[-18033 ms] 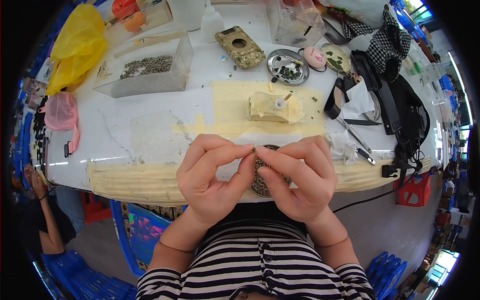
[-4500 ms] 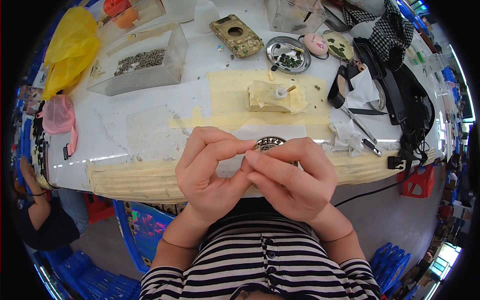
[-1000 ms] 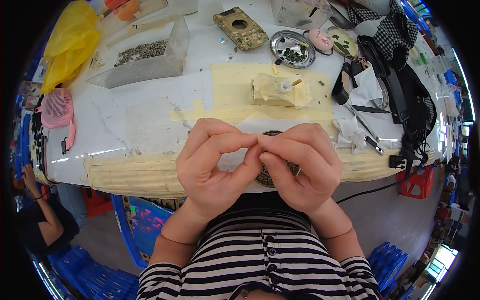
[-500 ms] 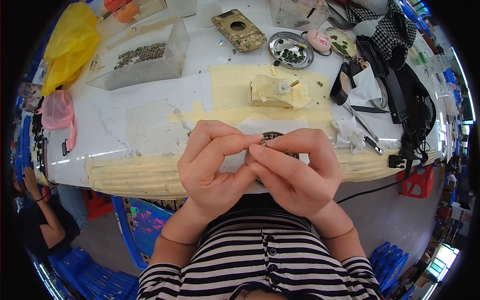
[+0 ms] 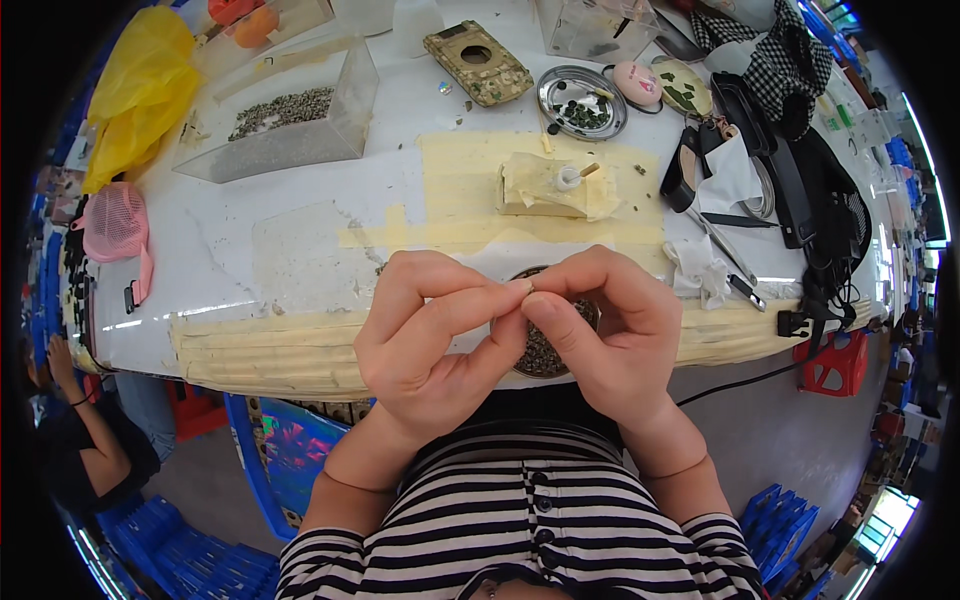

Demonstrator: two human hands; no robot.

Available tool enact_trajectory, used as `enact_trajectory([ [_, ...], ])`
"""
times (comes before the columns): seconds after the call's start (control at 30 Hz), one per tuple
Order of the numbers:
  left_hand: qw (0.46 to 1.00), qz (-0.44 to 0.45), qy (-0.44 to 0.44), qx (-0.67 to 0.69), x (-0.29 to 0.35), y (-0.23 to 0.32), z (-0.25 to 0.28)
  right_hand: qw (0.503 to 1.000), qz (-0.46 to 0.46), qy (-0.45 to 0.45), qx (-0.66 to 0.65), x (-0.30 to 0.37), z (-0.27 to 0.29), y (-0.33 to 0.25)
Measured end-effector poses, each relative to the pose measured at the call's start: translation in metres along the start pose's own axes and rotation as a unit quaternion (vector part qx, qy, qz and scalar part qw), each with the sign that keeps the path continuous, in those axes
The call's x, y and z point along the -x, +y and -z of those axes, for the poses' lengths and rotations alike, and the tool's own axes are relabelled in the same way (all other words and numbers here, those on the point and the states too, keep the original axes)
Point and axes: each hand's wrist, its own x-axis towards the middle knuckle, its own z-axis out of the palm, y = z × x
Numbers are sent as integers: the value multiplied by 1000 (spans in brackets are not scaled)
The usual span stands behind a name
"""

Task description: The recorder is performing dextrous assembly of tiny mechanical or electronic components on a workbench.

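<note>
Close to the table's near edge, my left hand [image 5: 425, 345] and my right hand [image 5: 625, 345] meet fingertip to fingertip. Both are closed in a pinch around a tiny part [image 5: 530, 287], mostly covered by the fingers and too small to name. Under them stands a round dish of small grey-brown pieces [image 5: 543, 355], partly hidden by my hands. Beyond my fingers, a small block wrapped in yellowish tape [image 5: 535, 190] carries a little white pot [image 5: 568, 178] with a stick in it.
A clear bin [image 5: 340, 140] of small grey pieces stands back left, near a yellow bag [image 5: 150, 80]. Farther back lie a camouflage-coloured model hull [image 5: 480, 65] and a metal dish [image 5: 548, 92] with dark green bits. Tweezers [image 5: 725, 245] and crumpled tissue [image 5: 695, 270] are at right.
The fingers of my right hand have shifted; its thumb now shows, and more of the dish below is visible. My left hand stays nearly in place, still pinching.
</note>
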Motion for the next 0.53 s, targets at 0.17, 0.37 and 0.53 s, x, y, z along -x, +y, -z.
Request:
enact_trajectory([
  [0.17, 999, 43, -13, -14, 1, 1, 1, 936, 273, 19, 222, -4, 1, 4],
  [0.37, 998, 53, -9, -15, 0, 2, 0, 939, 254, 44, 226, 0, -1, 9],
  [0.53, 1000, 19, -4, 10, 0, 2, 0, 993, 73, -26, 93, -3, 7, 6],
])
